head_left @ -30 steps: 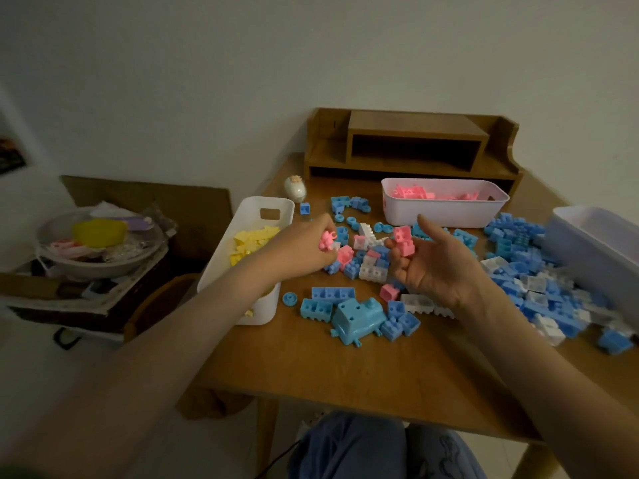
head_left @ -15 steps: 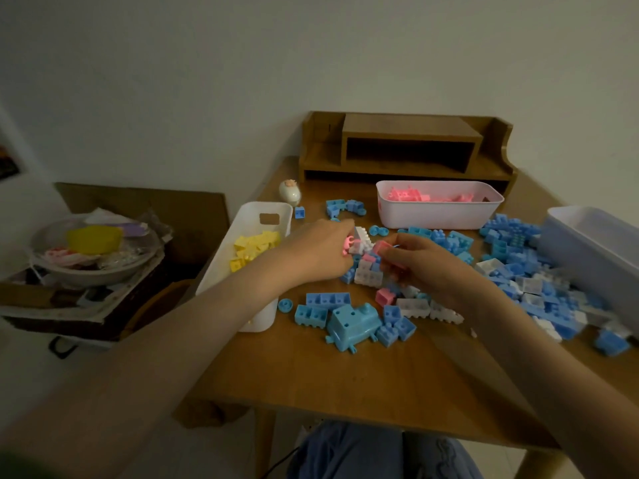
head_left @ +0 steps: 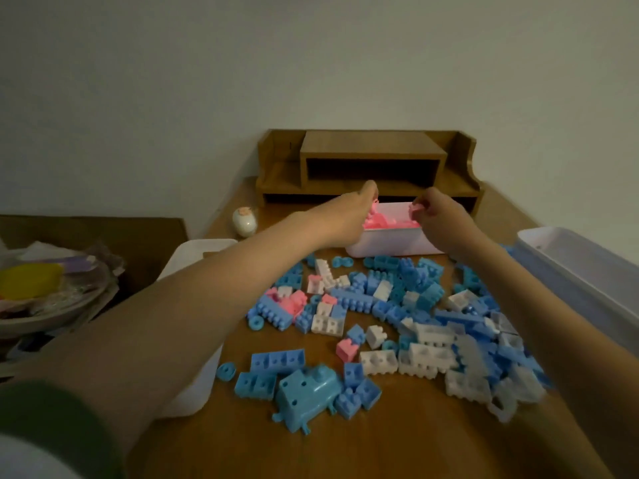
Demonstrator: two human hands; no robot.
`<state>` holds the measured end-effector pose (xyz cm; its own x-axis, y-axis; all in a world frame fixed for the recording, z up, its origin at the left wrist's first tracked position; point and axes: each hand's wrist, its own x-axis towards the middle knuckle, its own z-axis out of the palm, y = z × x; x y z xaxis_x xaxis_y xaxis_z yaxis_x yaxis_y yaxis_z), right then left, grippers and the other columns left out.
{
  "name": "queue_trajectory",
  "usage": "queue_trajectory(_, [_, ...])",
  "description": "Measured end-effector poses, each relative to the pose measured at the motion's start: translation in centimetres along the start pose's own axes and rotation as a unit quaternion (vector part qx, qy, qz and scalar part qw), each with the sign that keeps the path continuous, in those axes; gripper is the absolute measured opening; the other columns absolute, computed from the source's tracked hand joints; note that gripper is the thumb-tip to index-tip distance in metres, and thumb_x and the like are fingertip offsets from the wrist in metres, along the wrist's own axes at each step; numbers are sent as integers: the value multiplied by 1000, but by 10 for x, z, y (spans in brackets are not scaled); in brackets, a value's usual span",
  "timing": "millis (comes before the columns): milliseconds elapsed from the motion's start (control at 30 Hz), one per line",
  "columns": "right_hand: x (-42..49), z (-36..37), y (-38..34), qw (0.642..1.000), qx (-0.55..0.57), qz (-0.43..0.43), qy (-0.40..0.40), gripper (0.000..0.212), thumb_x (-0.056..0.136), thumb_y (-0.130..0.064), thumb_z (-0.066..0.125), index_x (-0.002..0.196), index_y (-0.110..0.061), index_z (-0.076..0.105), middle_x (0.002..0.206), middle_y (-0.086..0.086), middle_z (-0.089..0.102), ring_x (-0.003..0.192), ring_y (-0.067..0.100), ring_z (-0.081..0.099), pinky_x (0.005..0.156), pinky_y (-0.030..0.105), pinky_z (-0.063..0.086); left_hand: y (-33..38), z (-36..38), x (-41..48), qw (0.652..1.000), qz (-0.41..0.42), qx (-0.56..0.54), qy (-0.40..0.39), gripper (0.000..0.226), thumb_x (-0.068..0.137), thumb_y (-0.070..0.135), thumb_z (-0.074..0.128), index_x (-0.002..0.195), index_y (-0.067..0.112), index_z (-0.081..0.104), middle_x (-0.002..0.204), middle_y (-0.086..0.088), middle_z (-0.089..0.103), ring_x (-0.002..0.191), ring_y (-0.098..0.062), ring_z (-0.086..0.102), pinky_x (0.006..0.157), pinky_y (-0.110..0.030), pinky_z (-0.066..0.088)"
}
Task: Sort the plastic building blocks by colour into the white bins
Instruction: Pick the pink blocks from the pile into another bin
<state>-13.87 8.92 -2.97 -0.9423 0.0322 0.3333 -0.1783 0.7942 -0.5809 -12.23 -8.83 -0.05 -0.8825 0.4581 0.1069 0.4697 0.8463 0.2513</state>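
Pink block (head_left: 416,209) pinched in right hand (head_left: 441,217) above one of three white bins (head_left: 394,243); left hand (head_left: 347,217): grasp unclear.

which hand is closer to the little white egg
Left. The left hand is at the bin's left end, just right of the egg; the right hand is at its right end, farther away.

Wooden table (head_left: 397,444), scattered blue, white, pink blocks (head_left: 276,363), three white bins (head_left: 390,244), shelf (head_left: 370,153), egg-shaped trinket (head_left: 244,221)
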Motion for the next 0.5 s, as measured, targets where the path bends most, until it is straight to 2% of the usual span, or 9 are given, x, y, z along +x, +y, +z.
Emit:
queue_trajectory(67, [23,2,14,1000,-28,12,6,21,95,-16,48,112,-5,51,113,14,58,96,25,53,76,31,38,0,8,26,999,6,-28,19,40,89,-3,50,124,6,34,122,-16,56,101,-27,59,73,-36,47])
queue_trajectory(133, [37,7,24,996,-75,26,-41,32,93,-20,52,122,-8,47,121,14,56,105,27,55,84,35,43,1,19,49,998,6,-50,31,38,91,2,51,125,6,35,128,-15,54,107,-25,57,78,-32,48])
queue_trajectory(200, [38,15,30,990,-110,14,-89,43,94,-22,51,134,-9,40,130,13,53,114,28,54,92,38,45,2,31,64,998,-6,-58,8,42,95,11,49,133,7,34,130,-16,53,110,-26,56,83,-32,47])
queue_trajectory(267, [35,18,31,989,-116,-11,-95,47,96,-20,47,140,-9,34,137,14,49,121,29,50,98,40,42,1,37,71,998,-13,-55,-12,44,99,18,43,140,9,33,136,-13,48,118,-25,51,85,-28,40])
queue_trajectory(333, [31,18,29,988,-120,-38,-88,50,96,-16,46,143,-10,30,143,14,41,128,31,43,103,42,37,0,36,69,999,-2,-50,11,39,101,18,38,139,9,39,139,-10,44,125,-23,45,92,-25,35])
queue_trajectory(433, [17,12,15,986,-122,-84,-82,55,94,-14,52,144,-11,29,146,13,36,132,31,36,107,43,32,-4,25,49,998,9,-49,49,34,100,16,41,133,11,46,137,-7,43,125,-19,43,97,-24,33])
queue_trajectory(500, [0,5,0,983,-103,-128,-85,54,92,-15,55,142,-12,33,141,11,41,129,29,39,105,40,34,-8,17,29,998,-2,-39,48,33,98,16,44,131,14,48,133,-5,44,121,-17,45,94,-25,36])
